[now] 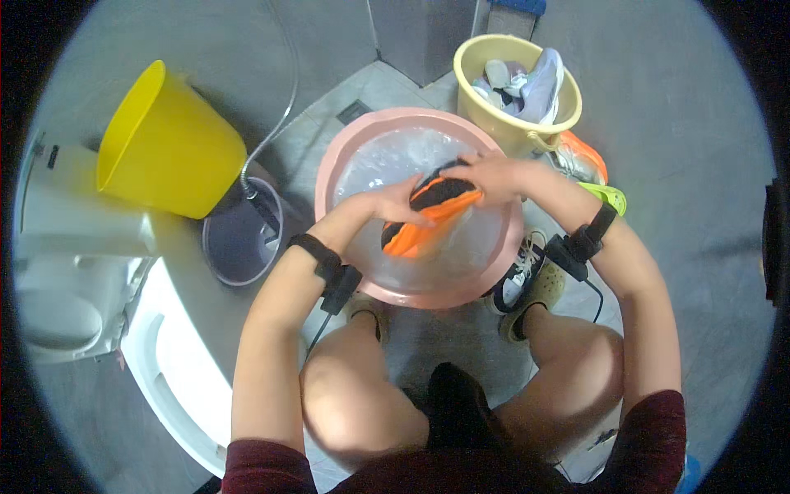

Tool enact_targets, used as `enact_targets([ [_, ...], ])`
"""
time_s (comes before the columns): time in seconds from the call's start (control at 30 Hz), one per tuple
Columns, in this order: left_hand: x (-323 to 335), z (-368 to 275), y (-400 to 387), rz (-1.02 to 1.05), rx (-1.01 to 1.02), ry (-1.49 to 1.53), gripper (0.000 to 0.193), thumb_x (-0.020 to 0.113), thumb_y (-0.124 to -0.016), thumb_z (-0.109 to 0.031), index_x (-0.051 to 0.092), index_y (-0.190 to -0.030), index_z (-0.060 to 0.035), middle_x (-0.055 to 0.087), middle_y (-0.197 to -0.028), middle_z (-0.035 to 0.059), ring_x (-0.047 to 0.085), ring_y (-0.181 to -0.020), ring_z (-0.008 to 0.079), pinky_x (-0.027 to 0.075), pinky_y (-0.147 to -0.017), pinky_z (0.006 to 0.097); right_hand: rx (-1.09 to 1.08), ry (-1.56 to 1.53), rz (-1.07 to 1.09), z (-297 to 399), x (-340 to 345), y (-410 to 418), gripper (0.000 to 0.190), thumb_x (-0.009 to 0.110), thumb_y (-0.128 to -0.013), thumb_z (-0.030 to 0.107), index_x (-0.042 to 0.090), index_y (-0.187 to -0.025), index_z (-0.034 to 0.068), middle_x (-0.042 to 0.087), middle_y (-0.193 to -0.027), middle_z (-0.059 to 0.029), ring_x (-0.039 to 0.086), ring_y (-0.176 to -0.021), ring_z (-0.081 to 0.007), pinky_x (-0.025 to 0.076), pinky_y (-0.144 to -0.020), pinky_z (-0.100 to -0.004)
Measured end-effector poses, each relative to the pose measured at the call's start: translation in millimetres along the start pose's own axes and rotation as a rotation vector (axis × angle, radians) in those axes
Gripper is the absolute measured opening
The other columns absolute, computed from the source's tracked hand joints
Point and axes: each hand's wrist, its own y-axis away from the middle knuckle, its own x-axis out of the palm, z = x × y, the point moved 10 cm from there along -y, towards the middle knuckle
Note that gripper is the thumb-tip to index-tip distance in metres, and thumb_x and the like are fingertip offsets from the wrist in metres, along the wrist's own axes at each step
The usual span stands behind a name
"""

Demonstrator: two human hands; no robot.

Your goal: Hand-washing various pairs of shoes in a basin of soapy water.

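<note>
Both my hands grip an orange and black shoe (449,211) over a round pink basin (328,179) on the floor between my feet. My left hand (398,200) is on its near left side, thumb across the orange part. At the far right end, my right hand (490,176) has its fingers over the black part. The shoe lies at a slant, and its lower edge meets the cloudy, sudsy water (370,163); whether part of it is under water is hard to tell.
Beyond the basin stands a cream bucket (466,105) holding several shoes. An orange and grey sneaker (583,157), a lime-green clog (612,199) and a black lace-up sneaker (517,281) sit at right. Leftward are a yellow bucket (185,142), a shower hose (293,86) and a dark bin (237,244).
</note>
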Motion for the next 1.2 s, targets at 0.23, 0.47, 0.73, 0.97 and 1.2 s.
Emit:
enact_targets([
  [0.23,-66.1,-87.8,36.8,-0.368,0.215,-0.258,0.095,0.078,-0.054,-0.037,0.027,-0.127,-0.0059,0.048,-0.115,0.0182,0.045,-0.110,0.0320,0.034,-0.095,0.0354,0.111,0.170,-0.160,16.7,-95.9,29.2,0.074,0.065,-0.061,0.021,0.033,-0.128,0.029,0.033,-0.130,-0.0160,0.041,-0.110,-0.0391,0.033,-0.094,-0.0424],
  [0.47,-91.7,-80.6,36.9,-0.279,0.160,-0.413,0.094,0.076,-0.057,-0.037,0.026,-0.128,-0.0018,0.042,-0.123,0.0167,0.039,-0.116,0.0250,0.029,-0.098,0.0323,0.019,-0.094,-0.419,2.2,-116.6,23.7,0.075,0.066,-0.062,0.019,0.033,-0.129,0.014,0.038,-0.125,-0.0149,0.039,-0.113,-0.0340,0.034,-0.095,-0.0363],
  [0.73,-69.3,-7.6,13.5,-0.203,-0.040,0.411,0.069,0.065,-0.076,-0.028,0.028,-0.130,-0.0082,0.044,-0.122,0.0078,0.045,-0.109,0.0186,0.036,-0.092,0.0319,0.428,-0.695,-0.259,-88.7,20.1,-35.3,0.052,0.051,-0.080,0.037,0.046,-0.109,-0.005,0.056,-0.074,-0.0195,0.058,-0.069,-0.0292,0.048,-0.067,-0.0379],
  [0.97,-6.7,67.5,-29.4,-0.232,0.020,0.896,0.070,0.061,-0.080,-0.030,0.021,-0.131,-0.0052,0.042,-0.123,0.0102,0.045,-0.110,0.0212,0.039,-0.091,0.0339,0.516,-1.763,-0.054,-29.1,122.3,-66.5,0.074,0.020,-0.081,0.067,0.056,-0.100,0.004,0.059,-0.089,-0.0133,0.057,-0.085,-0.0227,0.046,-0.068,-0.0316],
  [1.2,51.6,76.8,-40.3,-0.118,-0.152,0.975,0.054,0.052,-0.084,-0.039,0.034,-0.124,-0.0067,0.047,-0.119,0.0085,0.047,-0.108,0.0191,0.045,-0.085,0.0331,0.706,-1.237,-0.228,-76.1,132.4,-65.3,0.058,0.058,-0.077,0.039,0.047,-0.115,-0.003,0.055,-0.108,-0.0186,0.054,-0.099,-0.0295,0.044,-0.079,-0.0381],
])
